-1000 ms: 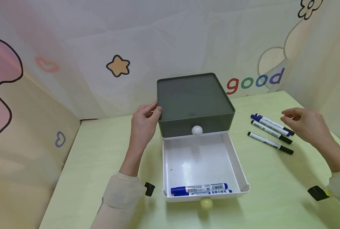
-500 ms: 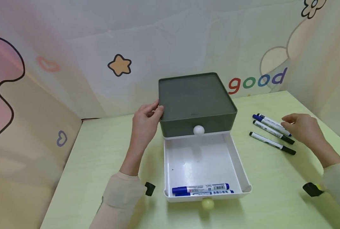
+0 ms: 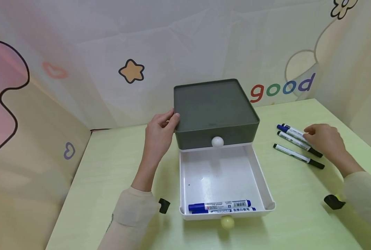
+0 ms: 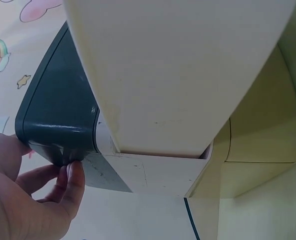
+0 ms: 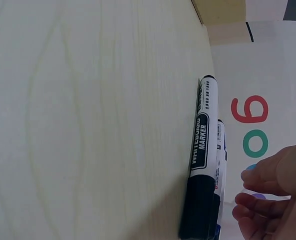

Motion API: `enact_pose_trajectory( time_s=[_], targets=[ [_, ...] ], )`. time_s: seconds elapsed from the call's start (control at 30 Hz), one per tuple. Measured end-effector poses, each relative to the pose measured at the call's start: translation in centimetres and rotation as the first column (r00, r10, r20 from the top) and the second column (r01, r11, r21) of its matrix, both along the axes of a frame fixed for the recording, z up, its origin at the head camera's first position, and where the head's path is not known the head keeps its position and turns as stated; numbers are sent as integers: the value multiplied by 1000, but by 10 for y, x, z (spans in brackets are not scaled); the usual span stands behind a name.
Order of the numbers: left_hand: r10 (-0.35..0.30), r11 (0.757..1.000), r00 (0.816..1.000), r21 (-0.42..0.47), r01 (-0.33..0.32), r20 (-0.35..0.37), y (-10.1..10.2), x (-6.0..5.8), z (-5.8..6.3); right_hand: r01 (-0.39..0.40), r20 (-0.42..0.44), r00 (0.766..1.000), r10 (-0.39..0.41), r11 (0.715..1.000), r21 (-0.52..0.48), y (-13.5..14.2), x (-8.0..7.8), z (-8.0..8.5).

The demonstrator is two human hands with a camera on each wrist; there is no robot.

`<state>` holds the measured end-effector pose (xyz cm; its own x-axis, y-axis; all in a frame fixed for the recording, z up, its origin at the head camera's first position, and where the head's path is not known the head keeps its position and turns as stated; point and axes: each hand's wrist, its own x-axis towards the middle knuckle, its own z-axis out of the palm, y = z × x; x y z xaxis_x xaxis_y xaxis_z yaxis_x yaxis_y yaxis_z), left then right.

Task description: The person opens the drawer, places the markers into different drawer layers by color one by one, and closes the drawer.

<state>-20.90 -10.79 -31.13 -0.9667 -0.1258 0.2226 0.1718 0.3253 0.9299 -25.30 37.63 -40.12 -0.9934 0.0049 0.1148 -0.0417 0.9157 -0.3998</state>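
Observation:
A grey two-drawer desktop box (image 3: 216, 104) stands in the middle of the table, its white lower drawer (image 3: 216, 166) pulled out. Two blue whiteboard markers (image 3: 219, 205) lie along the drawer's front wall. My left hand (image 3: 159, 133) holds the box by its left side, thumb and fingers bent against the grey shell. To the right, my right hand (image 3: 326, 140) hovers over the ends of several white-barrelled markers, thumb and fingertips apart with nothing between them. Nearest me is a black-capped marker (image 3: 297, 156); in the right wrist view a whiteboard marker (image 5: 202, 145) shows close up.
The upper drawer has a white knob (image 3: 217, 142); a yellow knob (image 3: 227, 222) sits on the pulled-out one, which juts toward me. A printed curtain (image 3: 204, 45) hangs behind the pale table (image 3: 116, 166) and along both sides.
My right hand has moved left and slightly down, in over the markers. The left hand stays on the box, and the head view has shifted slightly.

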Motion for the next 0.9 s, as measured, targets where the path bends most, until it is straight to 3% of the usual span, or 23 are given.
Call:
enact_pose_trajectory(
  time_s=[0.9],
  targets=[
    [41, 999, 999, -27, -41, -8, 2, 0, 0, -11, 91, 996, 7, 999, 47, -1, -11, -10]
  ],
)
